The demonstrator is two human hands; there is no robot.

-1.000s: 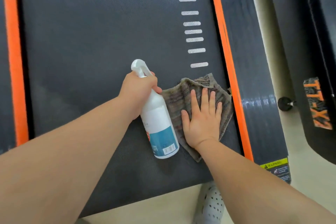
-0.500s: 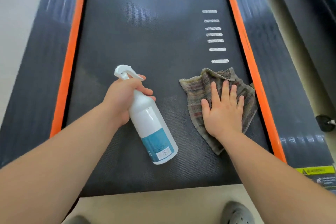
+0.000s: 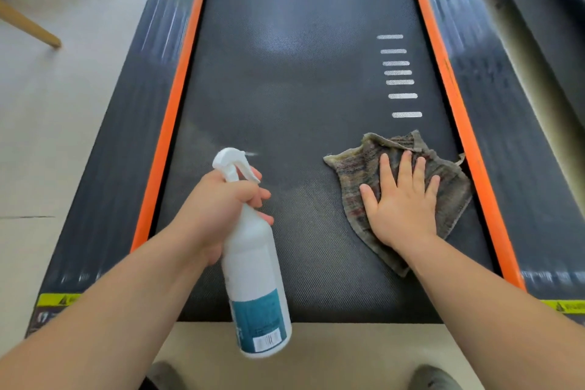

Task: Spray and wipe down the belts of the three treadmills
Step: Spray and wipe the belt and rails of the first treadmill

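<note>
A dark treadmill belt [image 3: 297, 79] with orange side strips runs away from me. My left hand [image 3: 218, 209] grips the neck of a white spray bottle [image 3: 253, 272] with a teal label, fingers on the trigger. A small streak of mist shows at the nozzle, which points forward over the belt. My right hand [image 3: 402, 203] lies flat with fingers spread on a grey-brown striped cloth [image 3: 449, 180] at the belt's right side, close to the right orange strip.
White dash marks [image 3: 399, 73] sit on the belt ahead of the cloth. Black side rails [image 3: 126, 123] flank the belt. A second treadmill's edge [image 3: 544, 9] lies at far right. Wooden chair legs [image 3: 28, 25] stand on the floor at top left. My shoes [image 3: 433, 377] are at the bottom edge.
My view has pulled back and shifted, so more of the belt and its rear edge shows. My left hand raised the bottle and squeezed the trigger. The right hand stays on the cloth.
</note>
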